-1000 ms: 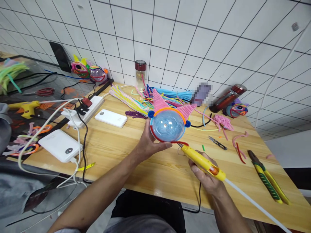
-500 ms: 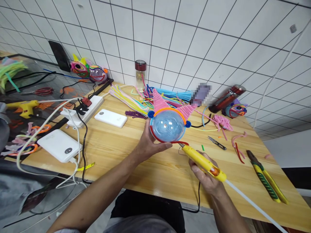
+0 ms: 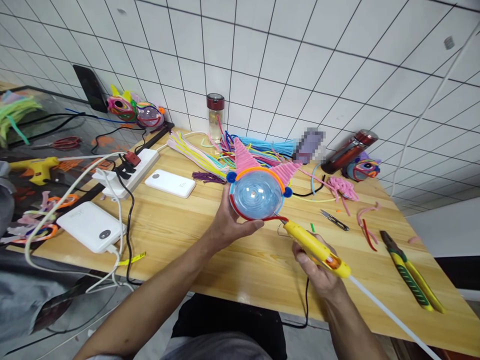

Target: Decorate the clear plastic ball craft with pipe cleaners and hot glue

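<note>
My left hand (image 3: 230, 222) is closed round the lower left side of a clear, bluish plastic dome (image 3: 256, 192). Pink pipe-cleaner ears (image 3: 245, 157) rise from its top, an orange strip (image 3: 258, 171) arches below them, and dark blue pompoms (image 3: 288, 192) sit at both sides. A red pipe cleaner (image 3: 240, 212) follows the dome's lower edge, its right end loose by the nozzle. In my right hand (image 3: 315, 267) is a yellow hot glue gun (image 3: 313, 245), with a white glue stick (image 3: 390, 310) out of its back. The nozzle is at the dome's lower right edge; whether it touches I cannot tell.
Pliers (image 3: 407, 275), thread snips (image 3: 334, 220) and pink pipe-cleaner scraps (image 3: 369, 225) lie at the right. Behind the dome are bundles of pipe cleaners (image 3: 270, 147), a glass bottle (image 3: 215, 117) and a red flask (image 3: 350, 152). Power banks (image 3: 92, 227) and a power strip (image 3: 135, 172) with cables occupy the left.
The glue gun's nozzle has come a little closer to the dome's lower right edge. The dome has shifted very slightly left in view; both hands keep their hold.
</note>
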### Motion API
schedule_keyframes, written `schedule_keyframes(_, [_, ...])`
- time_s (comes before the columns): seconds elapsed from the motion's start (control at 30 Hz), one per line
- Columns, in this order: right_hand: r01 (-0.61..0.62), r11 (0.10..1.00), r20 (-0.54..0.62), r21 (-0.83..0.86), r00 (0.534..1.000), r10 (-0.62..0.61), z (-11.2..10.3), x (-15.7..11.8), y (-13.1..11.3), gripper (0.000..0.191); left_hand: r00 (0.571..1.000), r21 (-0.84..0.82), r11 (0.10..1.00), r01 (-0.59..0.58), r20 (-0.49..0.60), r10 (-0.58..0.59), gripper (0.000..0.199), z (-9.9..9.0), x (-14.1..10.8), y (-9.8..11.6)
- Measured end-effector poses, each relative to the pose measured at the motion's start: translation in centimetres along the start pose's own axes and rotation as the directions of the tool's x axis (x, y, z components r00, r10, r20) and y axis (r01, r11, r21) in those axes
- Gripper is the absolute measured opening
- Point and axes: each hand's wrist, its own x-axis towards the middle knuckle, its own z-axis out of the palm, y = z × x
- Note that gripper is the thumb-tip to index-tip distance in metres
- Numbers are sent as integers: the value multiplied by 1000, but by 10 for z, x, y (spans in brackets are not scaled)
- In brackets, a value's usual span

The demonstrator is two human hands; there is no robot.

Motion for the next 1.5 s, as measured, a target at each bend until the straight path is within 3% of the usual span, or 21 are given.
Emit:
schedule_keyframes(0.13, [-95,984,-107,154,988,112,3,-6,9,18,1000,-8,1000,-10,-12,10,118,1,0,-1])
schedule_keyframes(0.3, [-88,911,-318,404,920,230,18,3,1,21,998,12,1000,-9,-64,10,128,8,-4,-3])
schedule_keyframes(0.53, [-252,890,-373,379,839,396,53,23,-20,38,998,68,998,15,-67,-10,120,21,-17,-12])
schedule_keyframes(0.8, [-237,873,-389,426,824,413,68,35,-21,39,999,50,999,22,-26,-21,126,21,-19,-9])
schedule_keyframes(1.07, [-235,875,-389,424,825,410,71,37,-19,46,1000,29,999,-15,20,15,96,18,-15,-7])
schedule_keyframes(1.37, [-244,889,-397,388,826,400,71,31,-16,55,984,-79,990,120,143,-107,110,17,-16,3])
schedule_keyframes(1.5, [-240,883,-428,402,804,413,75,29,-17,57,986,-98,985,139,107,-128,130,23,-15,-2])
